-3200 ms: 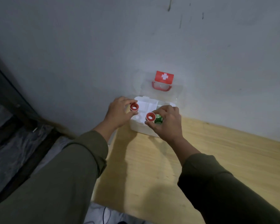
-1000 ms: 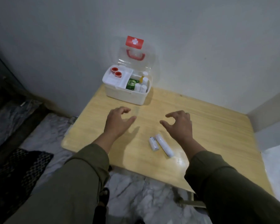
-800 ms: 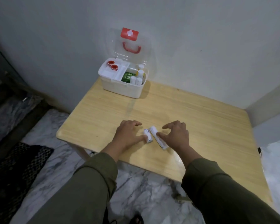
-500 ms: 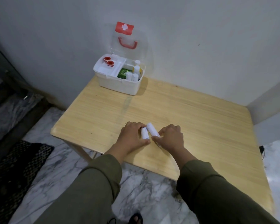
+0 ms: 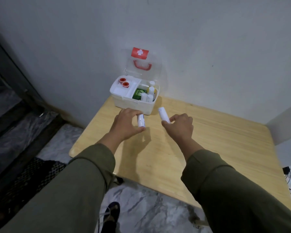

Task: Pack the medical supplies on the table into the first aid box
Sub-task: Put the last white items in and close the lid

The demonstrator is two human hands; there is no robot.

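Note:
The white first aid box [image 5: 133,104] stands open at the table's far left corner, its clear lid [image 5: 142,64] with a red cross upright against the wall. Two red-capped rolls [image 5: 124,82] lie in its left tray; a green box [image 5: 138,94] and several white bottles [image 5: 150,91] fill the right side. My left hand [image 5: 128,124] grips a short white tube [image 5: 141,120] above the table, just in front of the box. My right hand [image 5: 180,126] holds a longer white tube [image 5: 164,114] by its near end, to the right of the first.
The wooden table [image 5: 208,140] stands in a corner against the grey wall. Marble floor [image 5: 149,207] and a dark mesh mat [image 5: 32,174] lie below its near edge. A dark frame [image 5: 12,84] runs along the left.
Both hands closed on the two white tubes lying near the table's front, lifted them and carried them toward the open box.

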